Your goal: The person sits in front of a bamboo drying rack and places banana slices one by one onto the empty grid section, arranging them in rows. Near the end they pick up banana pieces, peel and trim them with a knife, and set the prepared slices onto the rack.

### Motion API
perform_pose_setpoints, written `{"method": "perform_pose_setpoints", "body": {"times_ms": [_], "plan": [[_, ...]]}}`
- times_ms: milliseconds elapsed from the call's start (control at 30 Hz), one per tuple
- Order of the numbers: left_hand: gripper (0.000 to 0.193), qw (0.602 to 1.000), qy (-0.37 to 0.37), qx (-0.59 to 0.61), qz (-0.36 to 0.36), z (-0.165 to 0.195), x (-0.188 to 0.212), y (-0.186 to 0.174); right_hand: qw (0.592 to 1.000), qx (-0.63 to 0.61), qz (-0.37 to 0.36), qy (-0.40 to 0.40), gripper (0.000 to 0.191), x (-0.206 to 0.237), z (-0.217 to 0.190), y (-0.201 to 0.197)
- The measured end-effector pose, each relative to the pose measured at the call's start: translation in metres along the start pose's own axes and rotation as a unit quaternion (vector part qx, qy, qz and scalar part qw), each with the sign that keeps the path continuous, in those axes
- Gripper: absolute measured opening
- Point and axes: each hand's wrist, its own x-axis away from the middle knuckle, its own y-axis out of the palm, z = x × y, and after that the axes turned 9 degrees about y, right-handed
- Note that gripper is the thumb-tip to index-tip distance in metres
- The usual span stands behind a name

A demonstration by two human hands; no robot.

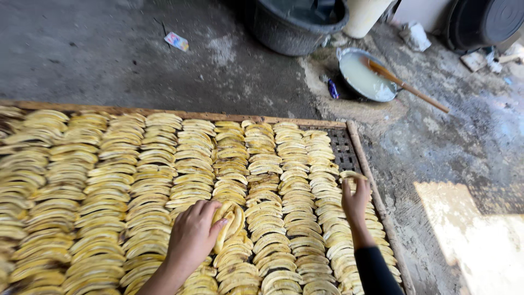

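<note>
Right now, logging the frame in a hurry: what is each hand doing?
Left hand: closed on a few banana slices over the drying tray.
Right hand: pinching a single slice at the tray's edge.

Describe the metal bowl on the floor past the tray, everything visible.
The metal bowl is round, shallow and grey, its rim dull and stained. It sits on the rough concrete floor beyond the far right corner of the wooden drying tray, clear of it. It holds a pale, milky white liquid or paste. A long wooden spoon rests in it, its head in the contents and its handle running over the rim toward the right. A dark tub stands close behind. No hand touches it.
</note>
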Motion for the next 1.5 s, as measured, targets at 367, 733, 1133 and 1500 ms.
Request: {"method": "perform_pose_setpoints", "body": {"times_ms": [367,733,1133,1500], "plan": [[0.040,0.989,0.116,-0.050,0.078,0.317,0.316,-0.252,0.973,-0.178,-0.114,0.094,0.032,0.366,-0.256,-0.410],[0.031,0.990,-0.027,-0.081,0.114,0.405,0.522,-0.259,0.972,-0.213,-0.031,-0.097,0.025,0.500,-0.518,-0.592],[0.037,0.985,-0.062,-0.103,0.121,0.373,0.544,-0.198,0.991,-0.071,-0.105,-0.040,0.029,0.558,-0.421,-0.534],[0.035,0.985,-0.131,-0.112,-0.019,0.382,0.525,-0.180,0.961,0.025,-0.268,-0.066,0.035,0.542,-0.392,-0.537]]}}
